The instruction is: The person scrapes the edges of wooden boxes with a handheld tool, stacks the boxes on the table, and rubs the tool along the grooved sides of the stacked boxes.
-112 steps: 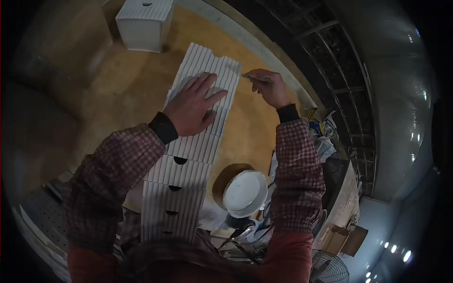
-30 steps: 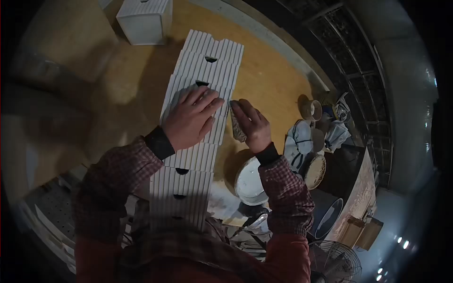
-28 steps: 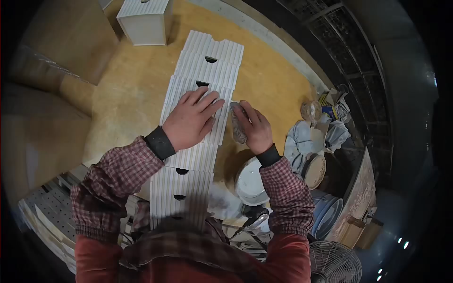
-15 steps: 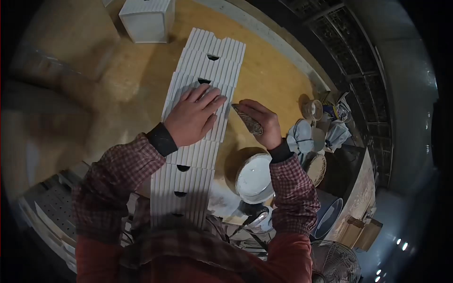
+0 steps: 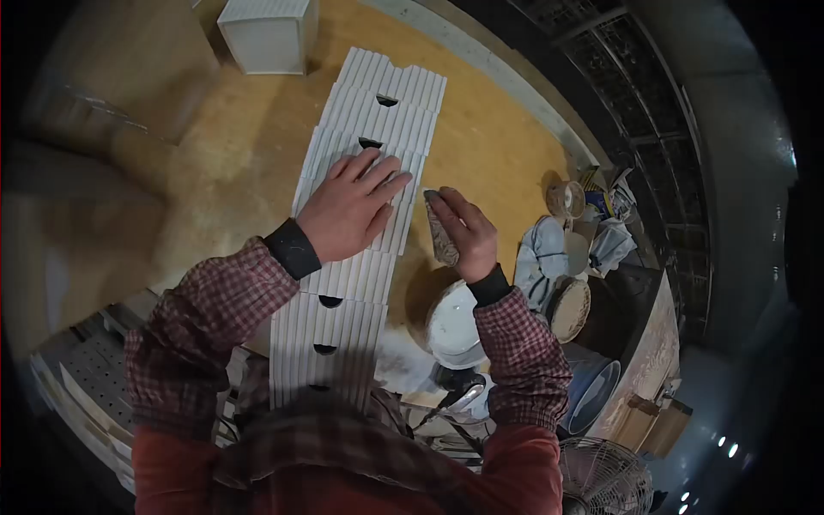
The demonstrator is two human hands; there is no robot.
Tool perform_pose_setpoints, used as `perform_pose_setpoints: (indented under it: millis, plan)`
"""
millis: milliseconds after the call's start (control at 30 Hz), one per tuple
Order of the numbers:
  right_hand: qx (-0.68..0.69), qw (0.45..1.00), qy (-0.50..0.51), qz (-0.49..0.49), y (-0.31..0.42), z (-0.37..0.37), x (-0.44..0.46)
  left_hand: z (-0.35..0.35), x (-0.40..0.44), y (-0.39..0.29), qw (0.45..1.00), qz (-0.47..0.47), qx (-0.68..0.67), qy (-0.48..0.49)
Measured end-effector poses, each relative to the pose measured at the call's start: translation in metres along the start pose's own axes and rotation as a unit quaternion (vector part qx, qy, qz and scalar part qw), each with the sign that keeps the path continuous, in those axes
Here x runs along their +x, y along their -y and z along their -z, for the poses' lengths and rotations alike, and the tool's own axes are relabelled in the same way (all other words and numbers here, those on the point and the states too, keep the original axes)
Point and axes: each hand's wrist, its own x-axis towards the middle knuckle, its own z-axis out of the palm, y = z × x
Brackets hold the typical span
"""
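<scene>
A long row of white ribbed panels (image 5: 416,124) with dark half-round cutouts runs from my body to the far side of the table. My left hand (image 5: 345,210) lies flat on the middle of this row, fingers slightly apart, just below one cutout. Close to the right edge of the panels, my right hand (image 5: 470,236) pinches a flat scraper (image 5: 443,245) with a mottled, crusted surface. Its broad end points down toward me, and it appears apart from the panels. Below my right hand stands a white bowl (image 5: 451,330), partly hidden by my sleeve, with whitish stuff inside.
A white box (image 5: 266,39) stands at the far left of the wooden table (image 5: 498,154). To the right are a small tub (image 5: 566,200), a bluish cloth (image 5: 542,257), a round crusted container (image 5: 570,311) and a blue bucket (image 5: 592,395). A wire fan (image 5: 605,476) sits lower right.
My right hand has shifted slightly down and left, and the scraper in it has turned from slanted to nearly upright in view. My left hand stays on the panels.
</scene>
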Motion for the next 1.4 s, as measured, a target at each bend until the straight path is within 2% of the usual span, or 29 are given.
perform_pose_setpoints:
  millis: [67,200,333,400,533,600,633,700,733,800,833,900,933,967,1033,1067,1167,1267,1300,1400]
  plan:
    - [0.018,1.0,-0.018,-0.014,0.001,-0.002,0.005,-0.001,-0.001,0.0,1.0,0.0,-0.001,-0.003]
    - [0.003,1.0,0.014,0.004,-0.001,-0.012,0.0,-0.002,0.0,0.001,1.0,-0.004,0.005,-0.008]
    - [-0.034,0.998,0.022,0.047,-0.001,0.003,0.007,0.001,0.002,0.0,1.0,-0.003,-0.017,-0.015]
    - [0.099,0.995,-0.009,-0.026,0.0,0.004,0.013,0.0,0.0,-0.001,1.0,-0.01,0.012,-0.022]
    - [0.13,0.991,0.027,-0.032,-0.001,0.006,0.02,0.0,0.0,0.0,1.0,-0.006,-0.011,-0.012]
    - [0.135,0.989,0.05,-0.037,-0.004,0.006,0.019,-0.001,-0.001,0.002,1.0,-0.01,0.021,-0.008]
    - [0.184,0.981,0.053,-0.04,-0.002,0.012,0.017,-0.002,0.0,0.002,1.0,-0.007,-0.012,-0.02]
    - [0.272,0.958,0.056,-0.075,-0.004,0.008,0.01,-0.002,-0.002,0.002,0.999,-0.011,0.028,-0.016]
    - [0.238,0.965,0.044,-0.102,-0.001,0.007,0.005,-0.002,-0.001,0.003,1.0,-0.01,-0.015,-0.023]
    - [0.361,0.914,0.013,-0.183,0.005,0.0,-0.001,-0.002,-0.002,0.002,1.0,-0.013,0.015,-0.024]
    - [0.24,0.963,-0.021,-0.118,0.007,-0.004,0.0,-0.002,-0.001,0.002,1.0,-0.009,-0.01,-0.025]
    - [0.258,0.958,-0.018,-0.128,0.01,-0.012,-0.003,-0.002,-0.001,0.001,1.0,-0.011,0.011,-0.021]
    - [0.16,0.982,0.0,-0.099,0.013,-0.01,-0.004,-0.002,-0.001,0.002,1.0,-0.012,-0.002,-0.026]
    - [0.16,0.982,-0.001,-0.1,0.012,-0.012,-0.007,-0.002,-0.002,0.001,1.0,-0.013,0.007,-0.025]
    - [-0.015,0.999,0.023,0.019,0.011,-0.013,-0.011,-0.004,-0.003,0.002,0.999,-0.015,-0.001,-0.03]
    - [-0.035,0.999,0.024,0.03,0.009,-0.01,-0.013,-0.006,-0.003,0.002,0.999,-0.022,0.0,-0.028]
    - [-0.02,0.999,0.031,0.032,0.008,-0.002,-0.011,-0.006,-0.004,0.003,0.999,-0.032,-0.009,-0.033]
    - [0.084,0.996,-0.021,-0.025,0.008,-0.002,-0.004,-0.006,-0.004,0.002,0.999,-0.03,-0.003,-0.032]
    - [0.093,0.995,0.0,-0.022,0.006,-0.002,-0.003,-0.005,-0.004,0.002,0.999,-0.031,-0.002,-0.024]
    - [0.031,0.999,0.033,0.006,0.009,0.0,-0.006,-0.005,-0.005,0.002,0.999,-0.035,-0.003,-0.026]
